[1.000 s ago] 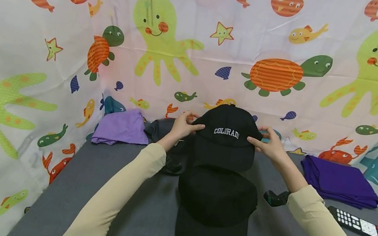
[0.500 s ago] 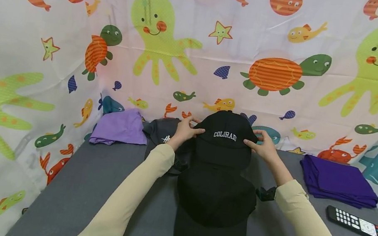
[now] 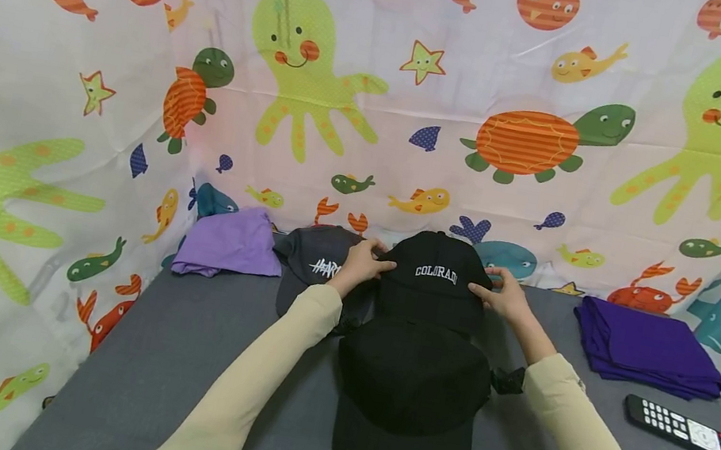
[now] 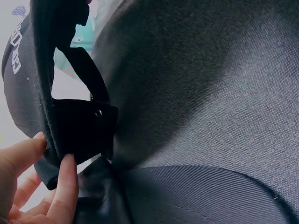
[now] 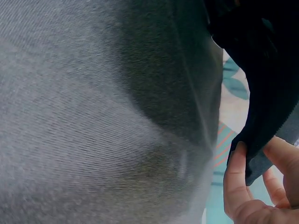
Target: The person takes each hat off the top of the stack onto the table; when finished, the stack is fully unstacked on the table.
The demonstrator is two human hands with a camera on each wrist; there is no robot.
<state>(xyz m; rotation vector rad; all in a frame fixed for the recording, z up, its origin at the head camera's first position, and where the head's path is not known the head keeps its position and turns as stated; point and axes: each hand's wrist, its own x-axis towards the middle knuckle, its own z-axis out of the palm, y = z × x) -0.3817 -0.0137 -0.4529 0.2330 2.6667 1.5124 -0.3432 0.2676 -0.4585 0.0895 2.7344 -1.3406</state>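
Note:
Both hands pinch a black baseball cap [image 3: 435, 270] with white COLORADO lettering, one at each side of it. My left hand [image 3: 361, 264] has thumb and fingers on its left edge, seen close up in the left wrist view with the cap's back strap [image 4: 84, 72] below. The right hand [image 3: 509, 295] grips the opposite edge between thumb and fingers. In front lies a second plain black cap [image 3: 405, 426], brim toward me, overlapping the first cap's brim in the head view. Beside the left hand sits a dark grey cap [image 3: 318, 258] with white lettering, partly hidden by that hand.
A folded lilac cloth [image 3: 230, 242] lies at the back left of the grey table [image 3: 159, 382]. On the right are a folded purple cloth [image 3: 646, 346] and a black remote control [image 3: 686, 432]. A sea-animal printed curtain [image 3: 375, 139] stands behind.
Both hands have lowered the COLORADO cap toward the table at the back, shifting it slightly right at the end. More of the grey cap's lettering now shows.

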